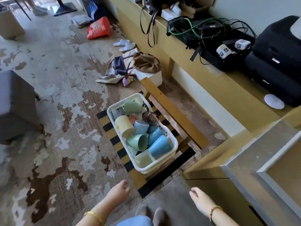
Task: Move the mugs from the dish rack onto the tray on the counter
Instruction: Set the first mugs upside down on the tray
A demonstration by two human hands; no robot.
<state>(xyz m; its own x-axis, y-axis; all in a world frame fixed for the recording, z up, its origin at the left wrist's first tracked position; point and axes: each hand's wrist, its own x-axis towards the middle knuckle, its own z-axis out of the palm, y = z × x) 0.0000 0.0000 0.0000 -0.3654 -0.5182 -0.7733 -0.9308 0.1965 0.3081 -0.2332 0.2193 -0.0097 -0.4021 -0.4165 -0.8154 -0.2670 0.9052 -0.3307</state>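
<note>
Both hands hang low, fingers loosely spread and holding nothing: the left grip (pixel 119 190) and right grip (pixel 199 199) are well short of the white dish rack (pixel 175 142) on a striped stand. Blue, green and cream mugs (pixel 160 146) lie piled inside it, beside the desk (pixel 236 95)

The dish rack (pixel 175 142) looks like smooth white plastic with a slight gloss. The mugs (pixel 160 146) inside appear glazed ceramic — pastel and softly shiny, save one dark glass-like piece (pixel 149 117). The luggage stand (pixel 172 110) beneath is matt yellowish wood with black fabric straps. The counter (pixel 228 88) has a smooth, matt finish; the carpet (pixel 57 98) is rough — mottled.
</note>
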